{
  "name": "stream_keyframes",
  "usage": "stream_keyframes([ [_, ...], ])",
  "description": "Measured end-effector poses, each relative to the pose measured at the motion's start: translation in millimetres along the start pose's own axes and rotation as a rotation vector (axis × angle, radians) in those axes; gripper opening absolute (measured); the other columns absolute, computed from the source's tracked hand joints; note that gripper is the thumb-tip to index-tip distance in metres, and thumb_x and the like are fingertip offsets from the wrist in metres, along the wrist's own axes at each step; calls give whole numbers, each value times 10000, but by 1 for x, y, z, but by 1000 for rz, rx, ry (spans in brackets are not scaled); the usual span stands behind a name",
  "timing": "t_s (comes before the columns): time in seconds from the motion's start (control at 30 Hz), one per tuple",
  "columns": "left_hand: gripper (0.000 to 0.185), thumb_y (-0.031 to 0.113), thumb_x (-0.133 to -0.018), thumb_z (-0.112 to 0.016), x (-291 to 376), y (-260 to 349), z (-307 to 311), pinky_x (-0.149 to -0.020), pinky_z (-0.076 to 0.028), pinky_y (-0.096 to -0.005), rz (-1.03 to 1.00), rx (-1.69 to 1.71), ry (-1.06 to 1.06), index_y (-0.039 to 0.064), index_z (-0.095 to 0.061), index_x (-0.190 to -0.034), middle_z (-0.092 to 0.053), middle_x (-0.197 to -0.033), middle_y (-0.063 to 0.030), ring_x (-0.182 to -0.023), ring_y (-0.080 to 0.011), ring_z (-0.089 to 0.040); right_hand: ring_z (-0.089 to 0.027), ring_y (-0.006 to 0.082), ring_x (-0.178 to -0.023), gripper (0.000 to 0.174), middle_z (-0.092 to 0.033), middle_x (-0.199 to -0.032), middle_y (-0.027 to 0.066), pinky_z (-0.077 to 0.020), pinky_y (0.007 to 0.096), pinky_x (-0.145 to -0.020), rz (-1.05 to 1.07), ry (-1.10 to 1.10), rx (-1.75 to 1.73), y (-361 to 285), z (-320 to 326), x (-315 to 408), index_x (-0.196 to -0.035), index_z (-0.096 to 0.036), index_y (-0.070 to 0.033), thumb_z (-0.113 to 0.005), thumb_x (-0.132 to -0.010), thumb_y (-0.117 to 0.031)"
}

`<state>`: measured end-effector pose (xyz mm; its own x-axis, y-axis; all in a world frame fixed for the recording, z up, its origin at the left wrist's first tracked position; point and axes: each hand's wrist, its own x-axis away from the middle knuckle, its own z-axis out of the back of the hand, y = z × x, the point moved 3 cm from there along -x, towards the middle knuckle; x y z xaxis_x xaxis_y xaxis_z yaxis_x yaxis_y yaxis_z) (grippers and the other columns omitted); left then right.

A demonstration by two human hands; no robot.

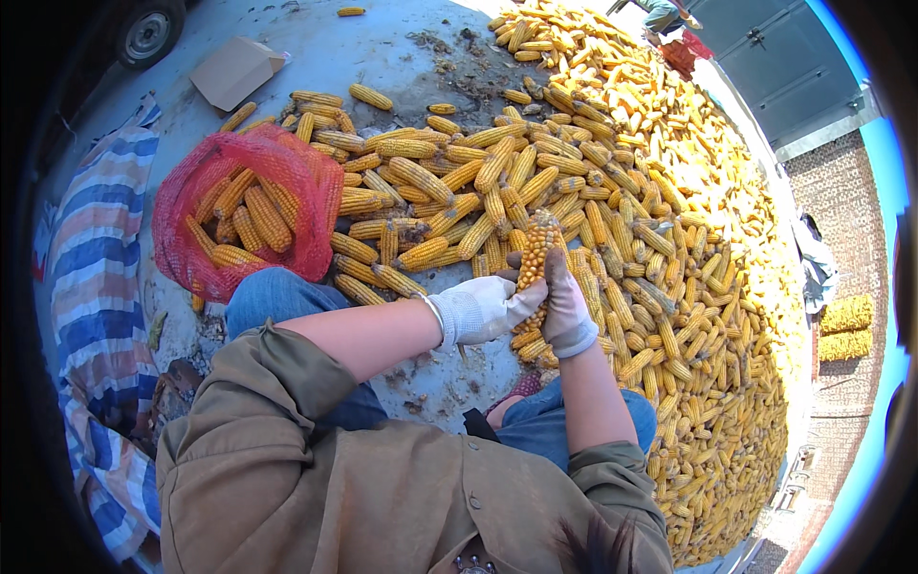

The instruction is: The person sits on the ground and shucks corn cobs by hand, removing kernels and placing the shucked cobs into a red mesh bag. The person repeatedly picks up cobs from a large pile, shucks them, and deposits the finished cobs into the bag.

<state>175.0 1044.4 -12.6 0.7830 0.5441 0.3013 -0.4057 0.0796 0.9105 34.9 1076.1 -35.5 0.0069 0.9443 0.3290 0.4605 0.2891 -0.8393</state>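
A maize cob [539,251] stands roughly upright between my hands, with some kernels gone near its tip. My left hand [484,308], in a white knitted glove with darkened fingertips, grips its lower part from the left. My right hand [566,305], in a similar glove, wraps around it from the right, thumb raised along the side. Just beyond lies a large heap of yellow cobs [645,237], spreading far to the right. By my left knee, an open red mesh sack [319,194] holds several cobs.
A striped tarpaulin [97,251] lies at the far left. Beyond the sack are a cardboard box [233,72] and a vehicle wheel [148,36]. Another person [661,16] is near red sacking [678,57] at the top right, by a grey metal gate [782,64].
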Motion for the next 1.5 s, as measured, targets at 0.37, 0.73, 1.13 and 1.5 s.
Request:
stream_keyframes([
  [0.37,481,488,-940,-502,18,-49,-28,-832,-530,-429,42,-955,-561,79,-655,-1144,-690,-1020,-173,-954,-342,-678,-680,282,-776,902,-661,-914,142,-590,401,-706,-101,35,-13,2,15,-9,-1186,-545,33,-578,-776,-770],
  [0.73,675,632,-914,-515,5,-5,37,-771,-502,-441,-61,-313,105,-30,-610,-1008,-638,-893,-262,-881,-404,-641,-670,227,-970,713,-661,-1126,116,-594,362,-817,-120,68,-78,17,2,-11,-1310,-523,-19,-601,-892,-591],
  [1.13,213,260,-859,-604,24,-28,-24,-736,-529,-447,-136,-849,-600,108,-686,-984,-688,-877,-122,-854,-299,-679,-679,258,-791,623,-665,-1000,156,-598,390,-641,-270,13,-406,26,35,-28,-1089,-599,-11,-556,-913,-608],
  [1.5,257,252,-781,-687,44,-32,-55,-709,-535,-413,-309,-980,-445,154,-752,-1009,-719,-987,-54,-882,-252,-702,-692,218,-888,703,-614,-1197,156,-581,289,-581,-383,-395,198,16,-91,-42,-1465,-331,-24,-648,-901,-298],
])
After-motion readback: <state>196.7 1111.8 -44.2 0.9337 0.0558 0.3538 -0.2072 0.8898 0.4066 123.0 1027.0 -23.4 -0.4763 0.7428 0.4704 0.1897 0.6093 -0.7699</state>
